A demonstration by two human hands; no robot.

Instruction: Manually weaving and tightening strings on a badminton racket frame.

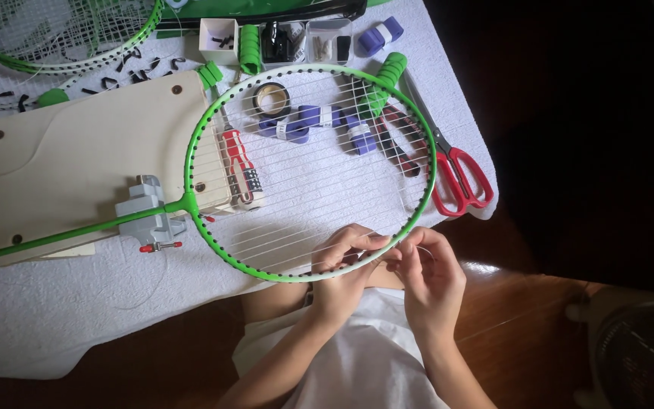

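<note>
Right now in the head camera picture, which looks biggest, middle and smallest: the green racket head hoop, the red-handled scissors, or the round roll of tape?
1. Green racket head hoop, by far the largest.
2. Red-handled scissors, middle.
3. Round roll of tape, smallest.
All lie on the white cloth, so nearness hardly skews this.

The green racket lies flat, its head over the counter's near edge and its thin shaft running left through a grey clamp. It is partly strung with pale, mostly horizontal strings; a loose string seems to leave the lower rim.
</note>
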